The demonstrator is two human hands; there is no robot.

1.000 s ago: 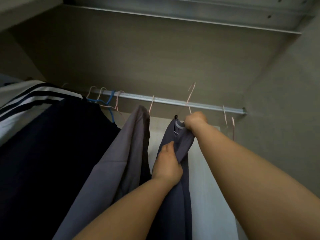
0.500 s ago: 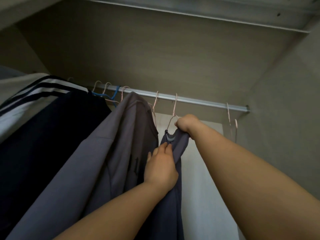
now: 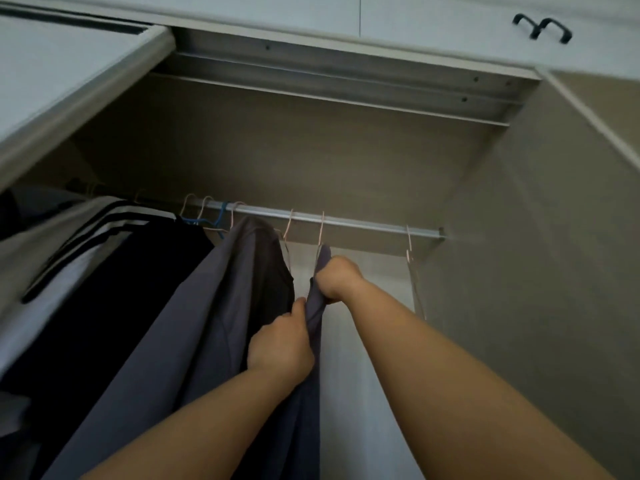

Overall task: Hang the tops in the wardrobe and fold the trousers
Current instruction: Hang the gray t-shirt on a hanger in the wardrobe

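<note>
Top is on pink hanger at rail; R hand clenches its shoulder, L hand pinches cloth below. Tug down evenly w/ L, check hook's seated b4 letting go

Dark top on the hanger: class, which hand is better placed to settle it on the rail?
Probably the right hand: it grips the dark top under the hanger hook; the left hand holds fabric lower.

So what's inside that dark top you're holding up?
A thin pink hanger: only its hook shows, rising out of the top to the rail. The rest is hidden by cloth and the right hand gripping there. The left hand pinches the top lower down.
</note>
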